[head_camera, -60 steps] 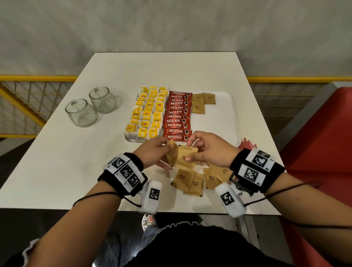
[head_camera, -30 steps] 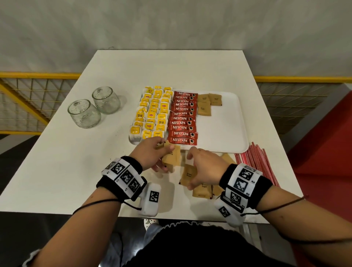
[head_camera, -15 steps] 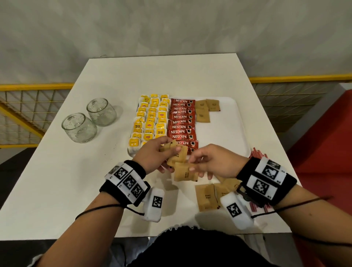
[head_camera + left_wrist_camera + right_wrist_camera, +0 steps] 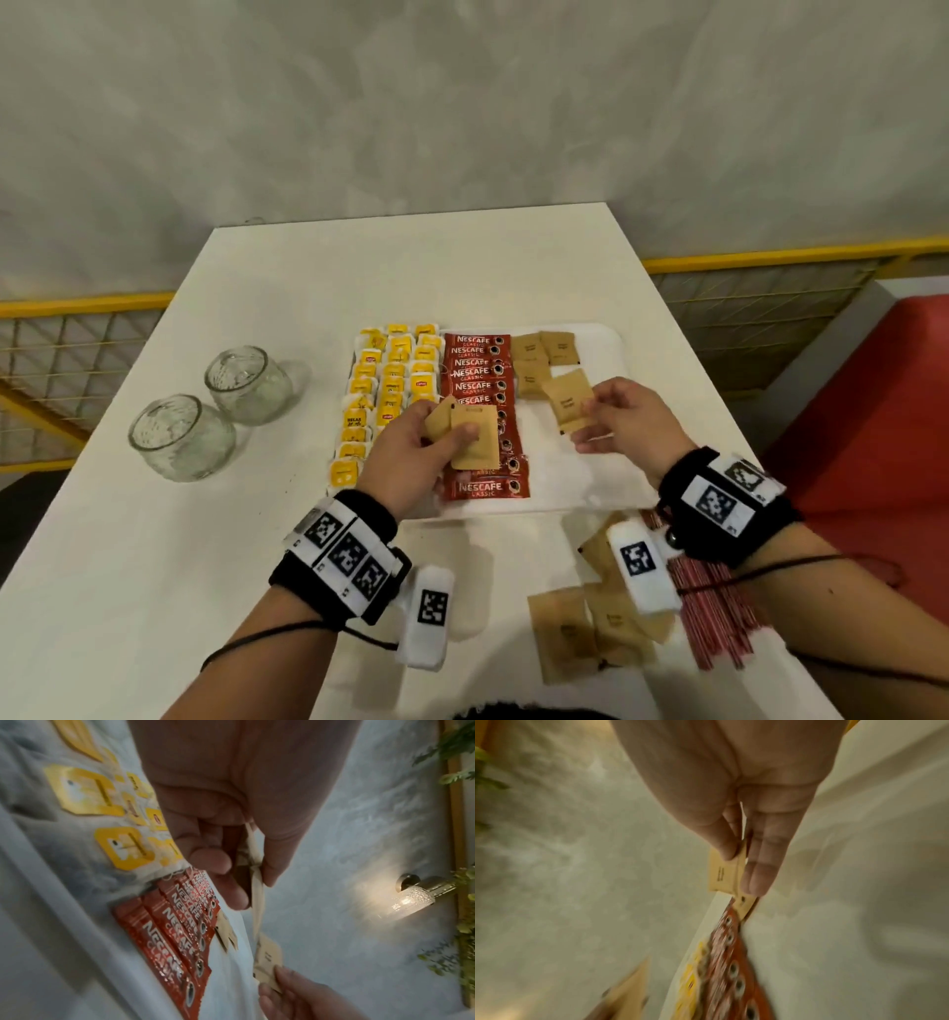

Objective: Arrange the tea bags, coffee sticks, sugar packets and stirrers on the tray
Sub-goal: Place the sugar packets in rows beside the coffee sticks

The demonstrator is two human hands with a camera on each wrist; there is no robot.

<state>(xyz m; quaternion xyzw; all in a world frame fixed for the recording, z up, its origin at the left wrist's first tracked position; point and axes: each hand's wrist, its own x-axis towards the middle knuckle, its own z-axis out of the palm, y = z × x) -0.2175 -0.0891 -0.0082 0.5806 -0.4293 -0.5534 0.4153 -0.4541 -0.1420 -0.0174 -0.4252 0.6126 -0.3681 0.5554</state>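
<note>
A white tray (image 4: 590,462) holds rows of yellow tea bags (image 4: 393,383), a column of red coffee sticks (image 4: 477,370) and three brown sugar packets (image 4: 542,354) at its far end. My left hand (image 4: 411,457) grips a small stack of brown sugar packets (image 4: 470,434) over the coffee sticks; these show edge-on (image 4: 257,882) in the left wrist view. My right hand (image 4: 624,419) pinches one or two sugar packets (image 4: 567,401) above the tray's bare part, also seen as packets (image 4: 725,876) in the right wrist view. More sugar packets (image 4: 580,629) and red stirrers (image 4: 714,606) lie on the table near its front edge.
Two clear glass jars (image 4: 213,411) stand on the white table (image 4: 154,539) left of the tray. A yellow railing (image 4: 770,257) runs behind the table, and a red seat (image 4: 873,437) is at the right.
Both hands have lifted from the loose pile at the table's front to above the tray. The right hand has moved away to the right with its sugar packets.
</note>
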